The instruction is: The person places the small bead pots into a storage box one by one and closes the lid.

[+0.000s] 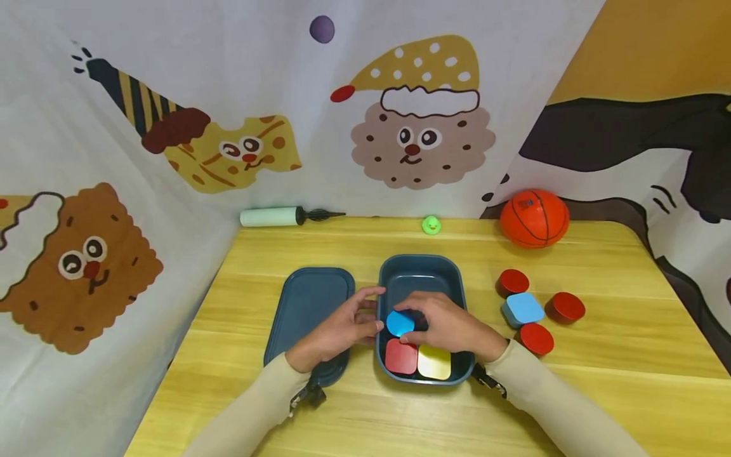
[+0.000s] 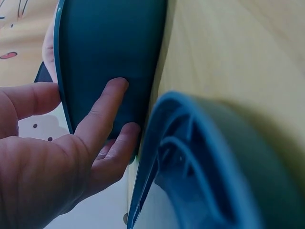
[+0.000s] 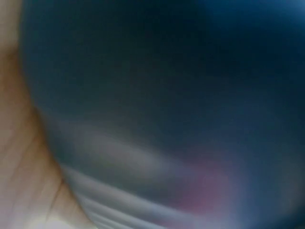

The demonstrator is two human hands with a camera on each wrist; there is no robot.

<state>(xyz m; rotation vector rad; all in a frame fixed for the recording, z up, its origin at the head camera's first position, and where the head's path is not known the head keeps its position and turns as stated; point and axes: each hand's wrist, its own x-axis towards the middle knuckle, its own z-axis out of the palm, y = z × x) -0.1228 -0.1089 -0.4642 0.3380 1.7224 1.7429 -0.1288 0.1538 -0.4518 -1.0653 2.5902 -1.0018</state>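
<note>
My right hand (image 1: 442, 320) reaches over the dark blue box (image 1: 422, 265) and pinches a blue round block (image 1: 400, 323) between thumb and fingers. This block is inside the box, just behind a red square block (image 1: 401, 357). A yellow square block (image 1: 434, 364) sits beside the red one in the near end. My left hand (image 1: 345, 324) rests its extended fingers against the box's left outer wall (image 2: 107, 47), with the thumb at the rim in the left wrist view. The right wrist view is blurred by the box wall (image 3: 119, 86) close up.
Left of the box lies its dark blue lid (image 1: 314, 301), under my left forearm. To the right are a light blue square block (image 1: 523, 309) and several red round blocks (image 1: 565, 307). Along the back are a hand pump (image 1: 271, 217), a green toy duck (image 1: 431, 225) and an orange ball (image 1: 535, 218).
</note>
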